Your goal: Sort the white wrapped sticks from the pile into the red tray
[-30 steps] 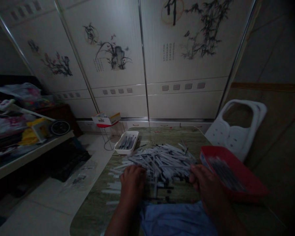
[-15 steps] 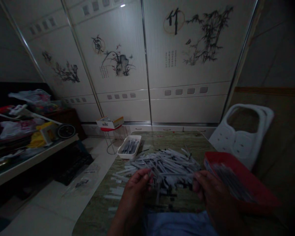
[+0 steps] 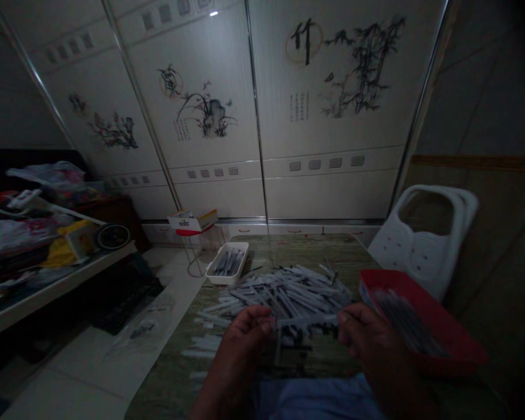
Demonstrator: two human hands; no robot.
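Note:
Low in the middle, my right hand pinches one end of a slim, whitish, pen-like stick, which lies level across the gap between my hands. My left hand is closed at the stick's other end, thumb and forefinger together; what sits between those fingertips is too dim and small to make out. Just beyond both hands spreads a loose pile of similar pale sticks. Small black pieces lie below the held stick, on the green table.
A white tray with sticks stands at the table's far left. On the right is a red tray holding more sticks. Beyond are a red stool bearing an open box and white folding chairs. Blue cloth is at the near edge.
The view has shifted slightly. My hands have come a little closer together, and the stick between them shows more clearly. The pile and trays look the same.

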